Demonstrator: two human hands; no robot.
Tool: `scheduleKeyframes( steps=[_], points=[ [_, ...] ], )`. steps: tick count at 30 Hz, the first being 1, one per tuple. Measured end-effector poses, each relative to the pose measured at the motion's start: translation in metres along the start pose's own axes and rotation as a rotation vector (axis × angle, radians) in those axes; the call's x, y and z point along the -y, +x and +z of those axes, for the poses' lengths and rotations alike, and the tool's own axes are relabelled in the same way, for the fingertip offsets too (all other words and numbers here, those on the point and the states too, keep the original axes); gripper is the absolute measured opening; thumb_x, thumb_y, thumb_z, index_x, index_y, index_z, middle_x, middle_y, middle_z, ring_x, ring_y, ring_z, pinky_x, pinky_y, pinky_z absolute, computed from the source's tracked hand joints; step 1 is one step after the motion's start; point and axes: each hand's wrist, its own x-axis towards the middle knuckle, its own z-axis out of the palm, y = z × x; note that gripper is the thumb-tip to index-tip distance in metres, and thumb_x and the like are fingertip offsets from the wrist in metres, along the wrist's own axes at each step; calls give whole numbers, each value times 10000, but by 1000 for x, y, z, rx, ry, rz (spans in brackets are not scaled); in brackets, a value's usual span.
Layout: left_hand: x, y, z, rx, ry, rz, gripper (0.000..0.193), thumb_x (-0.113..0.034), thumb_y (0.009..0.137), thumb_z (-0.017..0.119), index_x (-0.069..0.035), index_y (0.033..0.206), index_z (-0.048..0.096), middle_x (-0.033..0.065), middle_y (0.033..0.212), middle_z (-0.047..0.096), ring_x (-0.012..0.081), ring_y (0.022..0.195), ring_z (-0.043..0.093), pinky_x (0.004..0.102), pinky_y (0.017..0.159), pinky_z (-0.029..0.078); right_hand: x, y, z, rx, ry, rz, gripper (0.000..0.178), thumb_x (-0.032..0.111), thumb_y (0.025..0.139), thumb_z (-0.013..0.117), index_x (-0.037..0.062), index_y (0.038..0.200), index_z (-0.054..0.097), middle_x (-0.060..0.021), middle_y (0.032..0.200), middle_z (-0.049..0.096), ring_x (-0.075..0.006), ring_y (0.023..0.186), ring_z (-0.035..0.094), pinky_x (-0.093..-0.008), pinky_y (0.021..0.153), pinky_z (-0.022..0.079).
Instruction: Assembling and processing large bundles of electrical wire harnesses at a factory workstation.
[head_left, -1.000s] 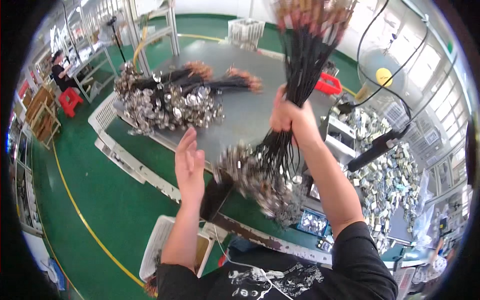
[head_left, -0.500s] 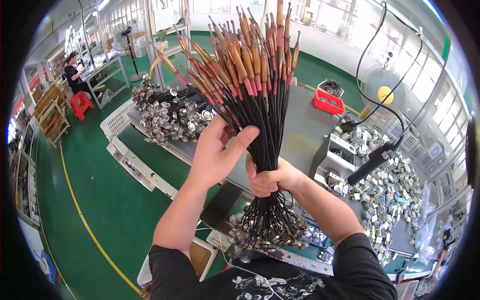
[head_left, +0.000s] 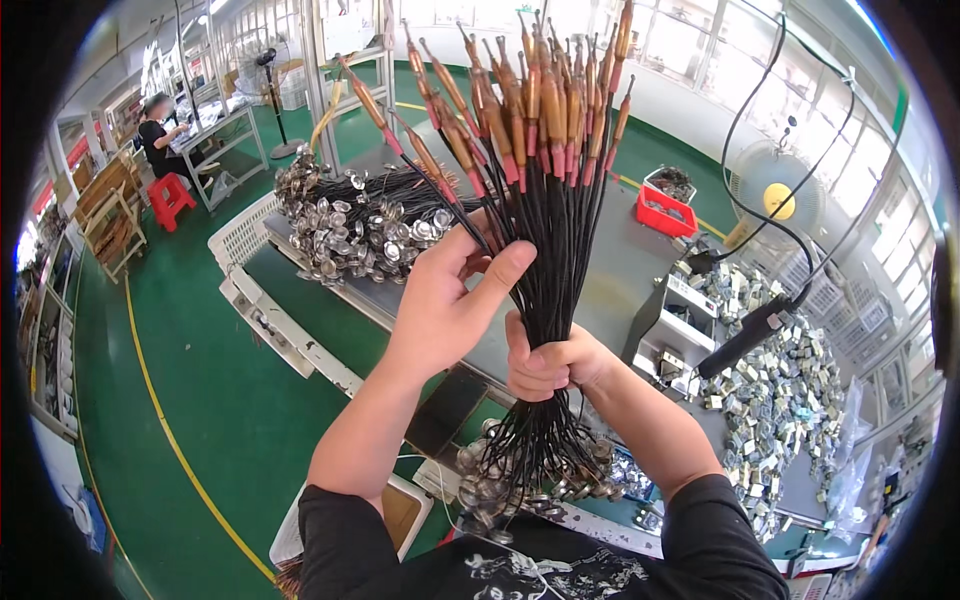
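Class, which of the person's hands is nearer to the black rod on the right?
Right. The right hand, clasped around the cable bundle, is left of the black rod; the left hand, higher on the bundle, is farther left.

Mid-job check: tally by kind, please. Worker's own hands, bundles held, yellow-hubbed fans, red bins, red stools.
Hands: 2, left hand and right hand
Held bundle of black leads with copper-coloured ends: 1
Yellow-hubbed fan: 1
Red bin: 1
Red stool: 1
Total: 6
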Motion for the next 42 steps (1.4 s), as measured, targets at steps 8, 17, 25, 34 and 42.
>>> scheduleKeyframes(
  steps=[8,17,25,34,42],
  points=[
    [-6,2,-2,19,116,-35,251,-221,1021,610,-10,1158,606,-48,840,571,19,726,475,196,646,413,0,2,-4,62,41,-73,218,109,911,597,27,1111,572,67,482,372,-45,380,363,-248,431,326],
    [9,0,0,-11,13,-26,193,-177,1020,605,-27,1132,558,-48,839,530,20,721,447,204,640,401,-2,1,-7,54,54,-94,335,112,910,588,-12,1221,571,62,488,369,-49,384,365,-249,440,338],
    [11,1,-2,2,-44,-36,225,-192,1016,618,-26,1147,541,-43,869,552,20,744,454,203,660,405,-3,2,-8,48,47,-95,380,123,905,594,-25,1254,565,48,488,390,-53,383,369,-253,437,333],
    [12,0,-1,7,-179,-17,208,-153,1007,627,-29,1153,547,-39,908,595,17,761,480,196,671,416,-5,3,-7,88,72,-106,387,132,916,600,-30,1265,553,53,516,379,-54,407,360,-254,457,319],
    [15,-1,-8,36,-79,-82,261,-158,978,674,-35,1167,542,-29,944,625,25,797,522,208,687,442,-6,2,-8,88,54,-95,399,130,915,579,-28,1281,559,47,491,390,-53,389,368,-249,443,329]
  ],
)
